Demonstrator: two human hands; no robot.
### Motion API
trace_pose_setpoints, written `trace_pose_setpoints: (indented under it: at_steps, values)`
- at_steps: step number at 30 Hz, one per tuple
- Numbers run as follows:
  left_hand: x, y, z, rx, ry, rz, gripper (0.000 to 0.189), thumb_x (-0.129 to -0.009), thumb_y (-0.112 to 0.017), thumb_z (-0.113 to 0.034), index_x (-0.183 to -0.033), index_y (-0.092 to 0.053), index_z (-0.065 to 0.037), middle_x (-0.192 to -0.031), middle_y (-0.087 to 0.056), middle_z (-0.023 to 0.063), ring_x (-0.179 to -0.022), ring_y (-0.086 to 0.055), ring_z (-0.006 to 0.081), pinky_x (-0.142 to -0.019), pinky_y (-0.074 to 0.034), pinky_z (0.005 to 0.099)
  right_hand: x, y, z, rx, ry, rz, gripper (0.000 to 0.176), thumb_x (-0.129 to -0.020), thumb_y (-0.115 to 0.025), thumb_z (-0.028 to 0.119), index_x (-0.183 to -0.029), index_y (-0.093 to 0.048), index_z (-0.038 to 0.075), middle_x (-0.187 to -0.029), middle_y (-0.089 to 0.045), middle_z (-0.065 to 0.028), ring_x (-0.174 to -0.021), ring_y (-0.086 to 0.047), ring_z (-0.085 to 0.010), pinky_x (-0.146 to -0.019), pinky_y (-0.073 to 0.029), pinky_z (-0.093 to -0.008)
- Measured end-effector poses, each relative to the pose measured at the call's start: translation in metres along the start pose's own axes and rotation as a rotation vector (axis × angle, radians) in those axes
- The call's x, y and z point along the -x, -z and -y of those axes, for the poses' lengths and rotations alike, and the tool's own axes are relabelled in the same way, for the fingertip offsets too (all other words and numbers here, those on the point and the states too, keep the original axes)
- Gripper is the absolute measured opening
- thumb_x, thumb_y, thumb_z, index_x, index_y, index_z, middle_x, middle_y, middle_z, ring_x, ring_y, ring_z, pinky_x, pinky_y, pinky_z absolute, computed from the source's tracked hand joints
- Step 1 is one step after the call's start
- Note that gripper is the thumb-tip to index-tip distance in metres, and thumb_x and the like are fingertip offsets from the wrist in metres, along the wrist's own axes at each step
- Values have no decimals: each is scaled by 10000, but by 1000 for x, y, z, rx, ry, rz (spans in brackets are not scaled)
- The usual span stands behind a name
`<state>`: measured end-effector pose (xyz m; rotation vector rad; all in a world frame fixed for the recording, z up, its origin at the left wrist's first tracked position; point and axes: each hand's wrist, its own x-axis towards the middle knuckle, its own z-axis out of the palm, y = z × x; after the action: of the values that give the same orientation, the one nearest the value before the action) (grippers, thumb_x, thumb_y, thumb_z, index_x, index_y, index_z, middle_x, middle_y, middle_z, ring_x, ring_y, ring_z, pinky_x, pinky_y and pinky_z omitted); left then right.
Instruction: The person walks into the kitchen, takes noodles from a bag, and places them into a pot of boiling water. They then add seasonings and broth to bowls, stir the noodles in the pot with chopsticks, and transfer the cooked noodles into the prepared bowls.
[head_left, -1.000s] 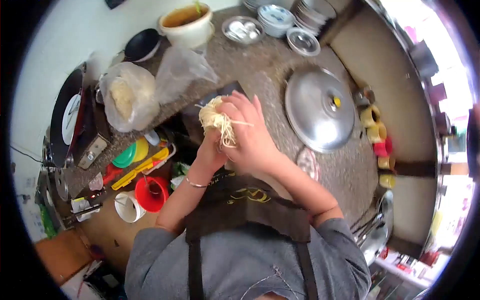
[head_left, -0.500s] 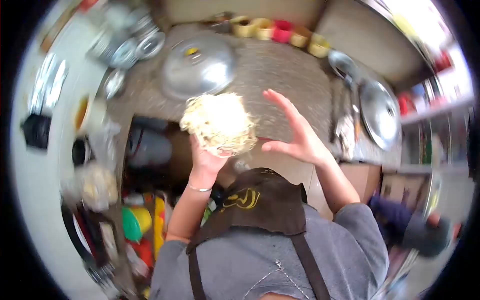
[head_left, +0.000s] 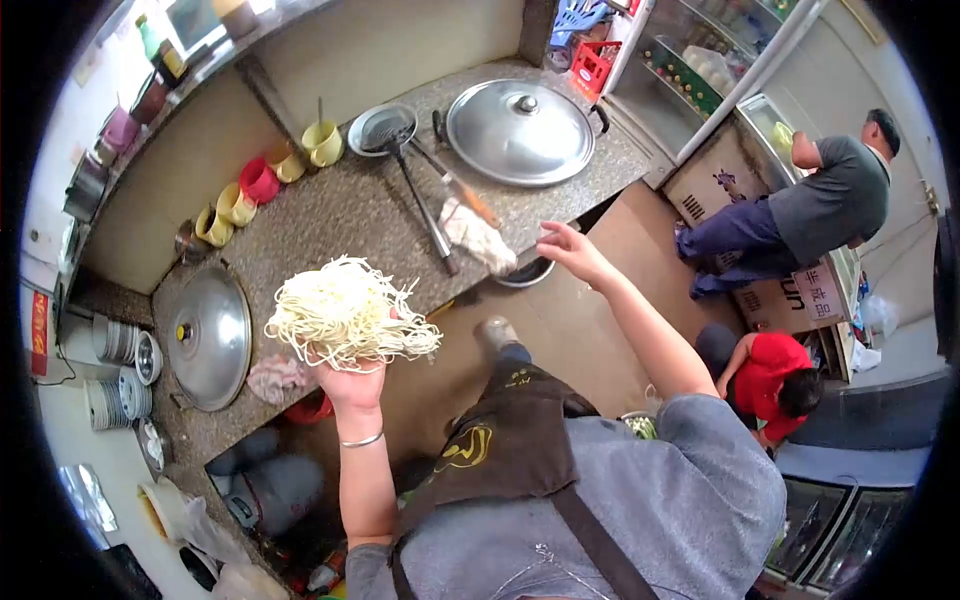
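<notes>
A loose heap of pale noodles (head_left: 345, 312) rests on my left hand (head_left: 350, 382), which is turned palm up beneath it at the counter's edge. The noodles hide most of the fingers, and some strands hang over the side. My right hand (head_left: 575, 250) is held out in the air near the front edge of the counter, its fingers apart and nothing in them. Closest to it are a crumpled cloth (head_left: 478, 236) and a wooden-handled tool (head_left: 472, 198) on the counter.
A large lidded wok (head_left: 520, 132) and a pan with a strainer (head_left: 383, 130) stand on the counter (head_left: 400, 270). Another domed lid (head_left: 209, 338) lies left. Colored pots line the wall. One person (head_left: 830, 195) stands right; another in red (head_left: 775, 375) crouches lower.
The view has swung right, bringing the large lidded wok closer and two people into fuller view. My left hand still carries the noodles; my right hand remains empty.
</notes>
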<state>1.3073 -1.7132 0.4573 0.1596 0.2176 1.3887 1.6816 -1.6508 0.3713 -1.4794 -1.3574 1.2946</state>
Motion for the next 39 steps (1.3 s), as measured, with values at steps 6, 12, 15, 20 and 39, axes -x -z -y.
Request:
trace_pose_setpoints:
  at_steps: [6,12,15,20,39]
  values:
    - [-89,-15,68,4,-51,14,716,-809,-577,-496,-1370,-351,-113,-1396,-370,116,-1258,-359,344,-1048,-270,544,-189,115,-25,176,177,-236,423,-836,-601,242,-1187,-550,12,-1069,-627,-175,-980,-601,-228,-846,-461,-319]
    - [-204,-68,123,-80,-181,19,669,-836,-495,-536,-1367,-369,-149,-1397,-386,95,-1255,-379,339,-1009,-307,570,-360,169,-31,728,377,-293,520,-739,-657,182,-1228,-493,119,-1106,-513,-223,-1039,-512,-377,-886,-444,-416]
    - [-242,-88,133,-45,-195,-105,635,-845,-478,-531,-1356,-388,-165,-1376,-417,88,-1232,-413,333,-988,-312,600,-404,171,-12,938,128,-109,523,-657,-689,258,-1148,-557,134,-1086,-544,-192,-974,-567,-333,-843,-483,-398]
    - [-291,-113,140,13,-197,-81,624,-880,-418,-535,-1347,-376,-124,-1341,-445,113,-1201,-450,342,-968,-379,564,-431,181,-23,1028,244,30,421,-600,-709,265,-982,-637,104,-1016,-568,-191,-910,-597,-332,-788,-507,-402]
    - [-535,-12,294,-651,413,-184,663,-763,-735,-216,-1280,-365,-30,-1081,-576,193,-958,-618,246,-682,-576,411,-180,396,60,1139,49,-339,401,-622,-706,204,-1008,-644,117,-868,-557,-82,-771,-596,-269,-703,-484,-368]
